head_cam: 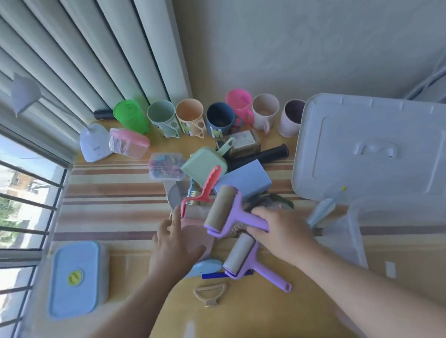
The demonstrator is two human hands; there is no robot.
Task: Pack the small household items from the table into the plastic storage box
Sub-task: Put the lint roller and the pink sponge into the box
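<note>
My right hand (279,231) grips the handle of a purple lint roller (224,209), lifted a little over the pile of items in the table's middle. A second purple lint roller (248,261) lies flat just below it. My left hand (173,244) is spread with straight fingers over a pink flat item (201,239), near a red brush (204,189). The clear plastic storage box (358,232) stands at the right edge, with its white lid (377,143) lying behind it.
A row of several coloured cups (189,114) lines the back wall. A blue-lidded container (75,278) sits at the left by the window. A green dustpan (206,162), blue box (244,180), black tube (264,155), peeler (210,294) and small clip box (165,165) crowd the middle.
</note>
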